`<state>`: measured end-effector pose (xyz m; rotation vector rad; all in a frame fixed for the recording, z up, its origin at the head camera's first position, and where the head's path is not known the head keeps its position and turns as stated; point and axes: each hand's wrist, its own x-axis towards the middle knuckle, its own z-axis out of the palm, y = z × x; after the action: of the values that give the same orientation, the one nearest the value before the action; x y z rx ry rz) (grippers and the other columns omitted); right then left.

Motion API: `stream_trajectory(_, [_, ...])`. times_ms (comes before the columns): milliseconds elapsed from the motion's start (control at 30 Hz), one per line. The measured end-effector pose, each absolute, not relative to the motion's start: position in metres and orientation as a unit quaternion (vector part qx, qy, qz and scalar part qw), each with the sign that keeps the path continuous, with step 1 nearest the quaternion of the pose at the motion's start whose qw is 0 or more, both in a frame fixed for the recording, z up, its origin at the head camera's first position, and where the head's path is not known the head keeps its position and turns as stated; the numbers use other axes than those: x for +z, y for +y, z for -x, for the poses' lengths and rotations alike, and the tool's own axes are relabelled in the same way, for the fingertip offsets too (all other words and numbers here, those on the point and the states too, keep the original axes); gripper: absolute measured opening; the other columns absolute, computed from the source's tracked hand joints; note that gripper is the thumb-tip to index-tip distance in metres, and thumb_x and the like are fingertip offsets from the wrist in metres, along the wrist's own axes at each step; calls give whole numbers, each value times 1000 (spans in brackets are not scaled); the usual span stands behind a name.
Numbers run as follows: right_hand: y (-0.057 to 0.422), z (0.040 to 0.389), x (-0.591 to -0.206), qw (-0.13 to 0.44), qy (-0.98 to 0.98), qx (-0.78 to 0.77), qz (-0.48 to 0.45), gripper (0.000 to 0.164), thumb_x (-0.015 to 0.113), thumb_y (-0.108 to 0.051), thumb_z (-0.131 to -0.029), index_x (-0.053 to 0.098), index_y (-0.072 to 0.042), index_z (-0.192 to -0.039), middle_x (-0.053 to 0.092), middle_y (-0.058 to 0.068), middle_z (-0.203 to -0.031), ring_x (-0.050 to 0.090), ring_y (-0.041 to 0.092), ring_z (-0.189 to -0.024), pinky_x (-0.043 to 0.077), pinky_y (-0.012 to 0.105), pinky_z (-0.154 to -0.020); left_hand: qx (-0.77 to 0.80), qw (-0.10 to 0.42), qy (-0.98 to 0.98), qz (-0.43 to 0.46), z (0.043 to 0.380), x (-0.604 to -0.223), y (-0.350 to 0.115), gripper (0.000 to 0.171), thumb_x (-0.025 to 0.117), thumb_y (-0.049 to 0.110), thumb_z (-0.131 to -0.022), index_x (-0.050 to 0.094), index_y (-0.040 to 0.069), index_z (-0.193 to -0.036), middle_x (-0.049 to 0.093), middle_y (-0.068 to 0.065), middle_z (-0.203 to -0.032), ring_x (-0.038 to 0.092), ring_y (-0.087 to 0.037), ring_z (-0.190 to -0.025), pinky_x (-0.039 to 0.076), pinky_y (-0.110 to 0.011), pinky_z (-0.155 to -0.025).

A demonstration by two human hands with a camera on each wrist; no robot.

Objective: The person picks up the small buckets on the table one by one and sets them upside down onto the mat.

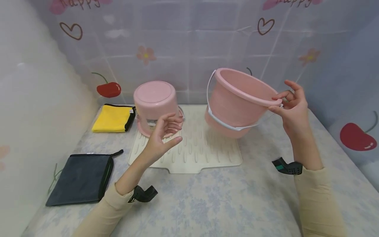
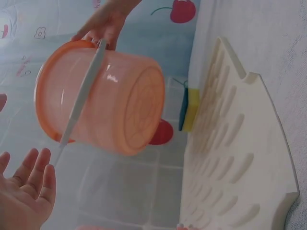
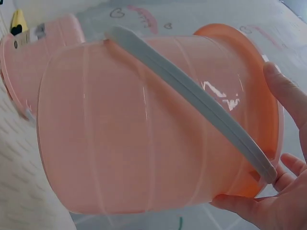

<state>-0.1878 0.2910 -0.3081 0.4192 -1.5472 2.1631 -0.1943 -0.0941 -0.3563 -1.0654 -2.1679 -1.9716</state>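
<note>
My right hand [image 1: 296, 112] pinches the rim of a pink bucket [image 1: 234, 108] between thumb and fingers. That bucket hangs tilted above the right end of a cream draining board [image 1: 189, 166], its white handle [image 1: 228, 126] swung down across its side. In the left wrist view its ribbed underside [image 2: 143, 110] shows, off the board. My left hand [image 1: 160, 135] holds nothing; its fingers are relaxed and apart from the held bucket. Behind the left hand, a smaller pink bucket [image 1: 155, 93] stands upside down on the board's left part, its label partly hidden by the fingers.
A folded yellow cloth [image 1: 112, 118] with black edging lies at the back left. Nearer, a dark grey cloth [image 1: 81, 177] lies folded on the patterned tabletop [image 1: 207, 204]. A yellow and blue sponge [image 2: 190, 109] appears beyond the board in the left wrist view. Printed curtains [image 1: 189, 42] enclose the table.
</note>
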Motion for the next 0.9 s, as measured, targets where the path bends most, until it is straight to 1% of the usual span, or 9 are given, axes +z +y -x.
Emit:
stream_trajectory(67, [285, 185, -309, 202, -562, 785, -166, 67, 64, 21, -76, 42, -6, -134, 64, 8, -88, 58, 18, -77, 57, 19, -72, -629, 12, -694, 350, 195, -356, -92, 74, 71, 27, -86, 27, 9, -143, 47, -19, -133, 49, -33, -117, 44, -32, -102])
stream_trajectory(167, [276, 182, -311, 176, -562, 787, -183, 66, 66, 16, -77, 40, -4, -135, 64, 8, -89, 61, 17, -77, 57, 20, -76, -608, 15, -706, 363, 197, -355, -89, 89, 79, 21, -78, 23, 16, -146, 45, -14, -137, 45, -35, -123, 39, -45, -107])
stream_trajectory(267, [267, 182, -316, 141, -558, 792, -203, 68, 66, 12, -79, 36, -3, -138, 63, 7, -90, 63, 17, -79, 57, 21, -77, -569, 34, -723, 390, 197, -354, -88, 110, 88, 11, -65, 18, 17, -149, 42, -10, -142, 41, -27, -130, 33, -52, -111])
stream_trajectory(333, [264, 183, -320, 115, -545, 802, -215, 71, 67, 9, -80, 32, -2, -140, 63, 8, -90, 64, 17, -79, 57, 22, -76, -544, 53, -731, 410, 197, -353, -87, 121, 91, 7, -56, 16, 15, -150, 39, -8, -146, 38, -25, -134, 30, -50, -114])
stream_trajectory(433, [262, 184, -323, 96, -534, 810, -223, 72, 69, 3, -82, 30, -3, -141, 63, 7, -92, 63, 16, -80, 57, 22, -72, -522, 78, -729, 435, 198, -354, -86, 129, 93, 6, -51, 12, 14, -151, 33, -10, -151, 34, -29, -138, 25, -49, -116])
stream_trajectory(533, [263, 183, -323, 93, -529, 813, -225, 71, 72, -5, -81, 33, -6, -141, 62, 6, -92, 60, 15, -81, 55, 22, -69, -515, 85, -733, 437, 200, -355, -87, 133, 93, 7, -51, 9, 19, -152, 27, -8, -155, 29, -28, -142, 22, -50, -117])
stream_trajectory(733, [263, 180, -323, 47, -487, 834, -255, 72, 73, -10, -81, 32, -9, -140, 61, 8, -95, 60, 15, -84, 57, 24, -74, -556, 49, -695, 452, 205, -360, -87, 136, 91, -5, -51, 2, 11, -152, 17, -5, -160, 23, -25, -147, 23, -50, -118])
stream_trajectory(800, [260, 179, -322, 35, -472, 841, -263, 73, 73, -10, -82, 31, -8, -140, 61, 9, -96, 60, 16, -85, 56, 25, -76, -577, 35, -668, 469, 205, -362, -87, 137, 89, -7, -51, 0, 13, -153, 15, -8, -161, 23, -26, -147, 26, -48, -117])
stream_trajectory(900, [254, 177, -323, 54, -490, 834, -248, 77, 75, -18, -81, 28, -8, -142, 61, 7, -99, 58, 15, -89, 54, 24, -78, -599, 39, -640, 480, 204, -364, -84, 133, 91, 7, -57, -1, 17, -153, 15, -13, -160, 25, -28, -146, 32, -44, -115])
